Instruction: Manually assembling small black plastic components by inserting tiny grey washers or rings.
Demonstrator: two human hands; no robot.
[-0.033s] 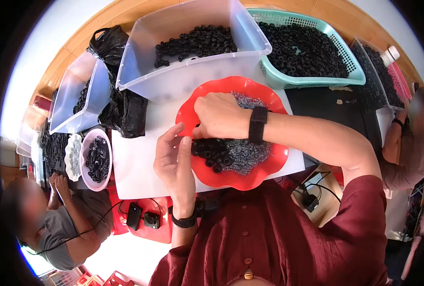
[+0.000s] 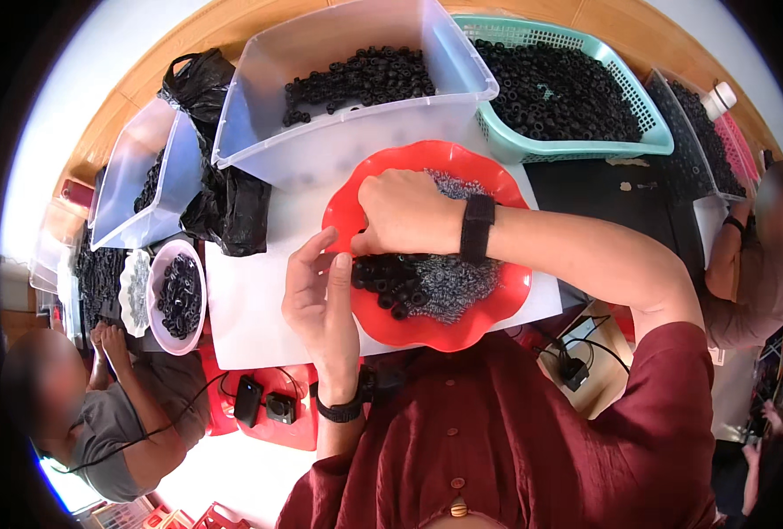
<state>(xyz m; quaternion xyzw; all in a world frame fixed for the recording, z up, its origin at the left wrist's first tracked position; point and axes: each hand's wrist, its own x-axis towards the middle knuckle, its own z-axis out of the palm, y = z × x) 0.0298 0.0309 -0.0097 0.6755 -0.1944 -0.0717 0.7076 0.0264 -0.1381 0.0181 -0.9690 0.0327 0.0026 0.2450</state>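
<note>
A red scalloped dish sits in front of me on a white sheet. Black ring-shaped pieces lie in its left part. Small silvery-grey pieces, too small to name, fill the middle and right. My right hand, a black band at its wrist, reaches across the dish with its fingers curled downward. Its fingertips are mostly hidden behind the hand, so anything in them cannot be seen. At the dish's left rim my left hand is raised, thumb up and fingers bent but apart, with nothing visible in it.
Behind the dish stand a clear bin and a turquoise basket, both holding black rings. A black plastic bag and a pale oval bowl are on the left. Other people sit at both sides. Cabled devices rest on a red stool.
Both my hands keep the same pose and place. At the lower right edge, another person's hand and forearm show more plainly now.
</note>
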